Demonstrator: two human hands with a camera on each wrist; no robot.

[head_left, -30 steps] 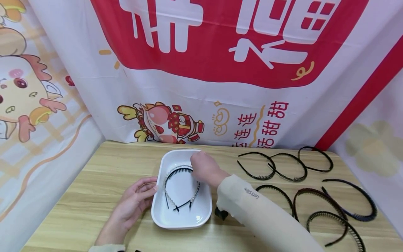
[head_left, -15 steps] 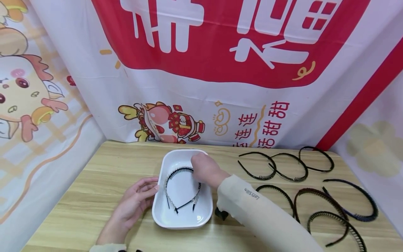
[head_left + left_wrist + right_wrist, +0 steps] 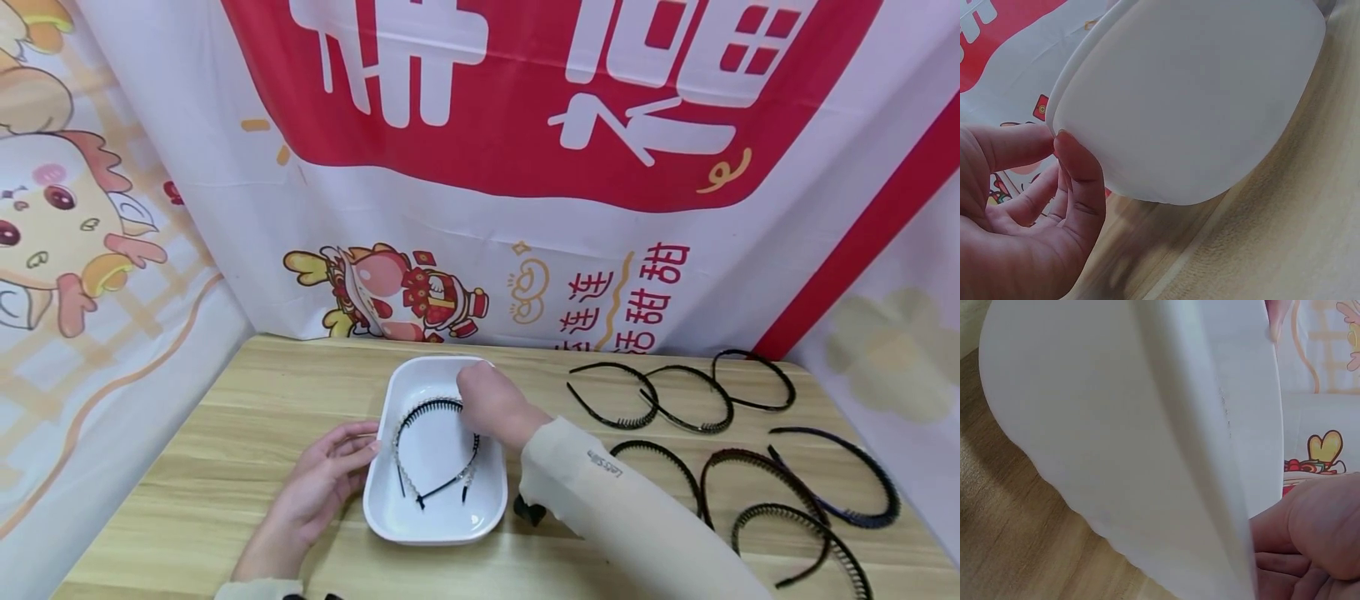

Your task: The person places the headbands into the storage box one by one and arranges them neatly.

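A white tray (image 3: 435, 450) lies on the table with at least two headbands inside, a black toothed one (image 3: 431, 407) and one with clear beads (image 3: 470, 477). Their lower ends overlap. My left hand (image 3: 322, 479) pinches the tray's left rim between thumb and fingers, plain in the left wrist view. Over the tray's far right corner, my right hand (image 3: 498, 408) is curled, and the headbands' upper arc runs in under it. The tray wall (image 3: 1110, 437) hides the right fingertips in the right wrist view, so which headband they grip is unclear.
Several dark headbands lie on the table to the right: three in the back row (image 3: 615, 396), a blue-black one (image 3: 870, 475), and brown and black toothed ones (image 3: 765, 454) nearer. A small black object (image 3: 529, 510) sits beside the tray under the right sleeve. A printed cloth (image 3: 487, 183) hangs behind.
The lower right end of the headbands in the tray has shifted slightly to the right and spread outward. Both hands have stayed almost in place.
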